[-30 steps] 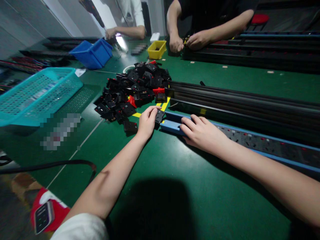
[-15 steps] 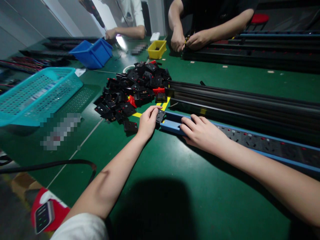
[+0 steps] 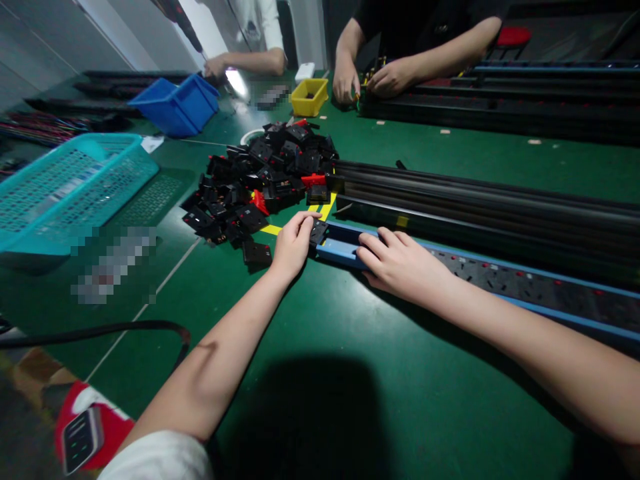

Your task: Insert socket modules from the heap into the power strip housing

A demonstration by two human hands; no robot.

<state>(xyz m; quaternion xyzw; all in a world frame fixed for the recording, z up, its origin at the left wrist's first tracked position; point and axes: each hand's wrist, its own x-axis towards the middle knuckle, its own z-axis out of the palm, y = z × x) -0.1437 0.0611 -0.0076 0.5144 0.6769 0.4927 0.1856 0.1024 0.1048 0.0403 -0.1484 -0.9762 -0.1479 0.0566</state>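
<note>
My left hand (image 3: 293, 245) is closed on a black socket module (image 3: 319, 231), pinched at the left end of a long blue channel (image 3: 338, 253). Part of the module is hidden by the fingers, and I cannot tell how far it sits inside the channel. Farther right, my right hand (image 3: 403, 261) wraps over the channel from above, its fingers curled round both edges. Between the two hands a stretch of the channel's inside shows. Beyond the right hand, a row of black socket modules (image 3: 505, 277) with small red parts fills the channel.
A heap of black modules (image 3: 265, 157) lies behind my left hand. Dark rails (image 3: 450, 193) run behind the channel. Around them are a turquoise basket (image 3: 120, 170), a blue bin (image 3: 187, 110) and a yellow bin (image 3: 310, 99). Two people work across the green table (image 3: 310, 333).
The view has shifted slightly, moving most things a little left in it. Both hands keep their places on the module and channel. Across the table, one person's hands have moved slightly apart.
</note>
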